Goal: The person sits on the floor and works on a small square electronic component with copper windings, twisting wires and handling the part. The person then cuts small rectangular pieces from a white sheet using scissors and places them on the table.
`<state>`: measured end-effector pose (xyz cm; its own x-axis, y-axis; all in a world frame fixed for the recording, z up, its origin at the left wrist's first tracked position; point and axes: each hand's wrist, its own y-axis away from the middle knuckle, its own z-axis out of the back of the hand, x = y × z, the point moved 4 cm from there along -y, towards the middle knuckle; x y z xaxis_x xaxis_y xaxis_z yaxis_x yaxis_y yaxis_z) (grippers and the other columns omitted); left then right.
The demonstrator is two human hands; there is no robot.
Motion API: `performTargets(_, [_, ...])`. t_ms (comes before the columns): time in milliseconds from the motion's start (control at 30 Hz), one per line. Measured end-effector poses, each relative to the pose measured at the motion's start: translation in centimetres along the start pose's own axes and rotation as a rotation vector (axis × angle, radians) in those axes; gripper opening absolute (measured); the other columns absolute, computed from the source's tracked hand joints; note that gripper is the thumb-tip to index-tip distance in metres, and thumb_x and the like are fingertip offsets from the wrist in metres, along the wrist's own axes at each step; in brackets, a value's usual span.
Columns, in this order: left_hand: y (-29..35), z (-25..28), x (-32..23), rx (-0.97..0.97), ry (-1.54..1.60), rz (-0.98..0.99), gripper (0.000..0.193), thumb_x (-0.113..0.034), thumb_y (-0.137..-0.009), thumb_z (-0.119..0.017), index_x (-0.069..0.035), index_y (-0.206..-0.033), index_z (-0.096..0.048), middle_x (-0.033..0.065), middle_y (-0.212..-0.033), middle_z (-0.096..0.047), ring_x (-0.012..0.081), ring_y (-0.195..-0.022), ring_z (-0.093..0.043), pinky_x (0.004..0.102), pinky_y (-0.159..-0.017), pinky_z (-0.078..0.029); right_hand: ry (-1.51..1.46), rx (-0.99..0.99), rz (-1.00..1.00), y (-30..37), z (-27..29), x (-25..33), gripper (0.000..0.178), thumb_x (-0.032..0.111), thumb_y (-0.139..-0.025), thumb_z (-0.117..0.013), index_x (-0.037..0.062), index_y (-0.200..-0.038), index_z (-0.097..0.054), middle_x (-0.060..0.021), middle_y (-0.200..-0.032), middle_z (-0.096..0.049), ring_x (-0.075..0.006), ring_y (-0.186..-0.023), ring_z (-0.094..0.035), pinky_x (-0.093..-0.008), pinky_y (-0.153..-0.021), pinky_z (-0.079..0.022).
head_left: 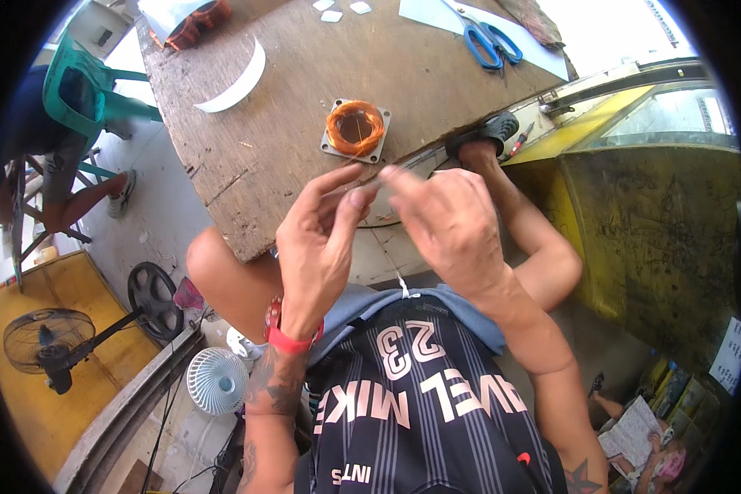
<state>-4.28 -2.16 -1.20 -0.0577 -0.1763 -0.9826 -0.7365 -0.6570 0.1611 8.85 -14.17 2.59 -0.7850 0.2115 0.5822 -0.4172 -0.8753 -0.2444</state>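
Just in front of me, by the near edge of the wooden table, my two hands meet. My left hand is closed in a pinch, thumb toward index finger, on something thin and dark that is too small to name. My right hand comes to the same spot with curled fingers, slightly blurred; what they pinch is hidden. Just beyond the fingertips, a ring-shaped coil of copper wire sits in a square metal frame on the table. A loose wire end crosses the coil's middle.
On the wooden table lie blue-handled scissors, a curved white paper strip, small white pieces and another copper winding. A green chair stands left; fans are lower left. A yellow panel borders the right.
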Motion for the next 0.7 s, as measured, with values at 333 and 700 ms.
performTargets(333, [0.6, -1.0, 0.3, -0.079, 0.139, 0.077, 0.034, -0.017, -0.109, -0.064, 0.005, -0.134, -0.06, 0.0168, -0.119, -0.075, 0.0191, -0.11, -0.073, 0.033, -0.098, -0.059, 0.125, -0.028, 0.259, -0.1, 0.0, 0.8, 0.021, 0.012, -0.092, -0.078, 0.0053, -0.111, -0.073, -0.0068, -0.099, -0.071, -0.0273, -0.092, -0.069, -0.0366, -0.094, -0.055])
performTargets(700, [2.3, -0.5, 0.3, 0.056, -0.138, 0.089, 0.026, -0.009, -0.11, -0.061, 0.005, -0.132, -0.062, 0.0145, -0.122, -0.075, 0.0172, -0.112, -0.071, 0.0308, -0.096, -0.058, -0.454, 0.171, -0.144, -0.3, -0.9, -1.3, 0.019, 0.01, -0.097, -0.074, 0.0044, -0.114, -0.073, -0.0074, -0.105, -0.073, -0.0188, -0.096, -0.07, -0.0345, -0.092, -0.055])
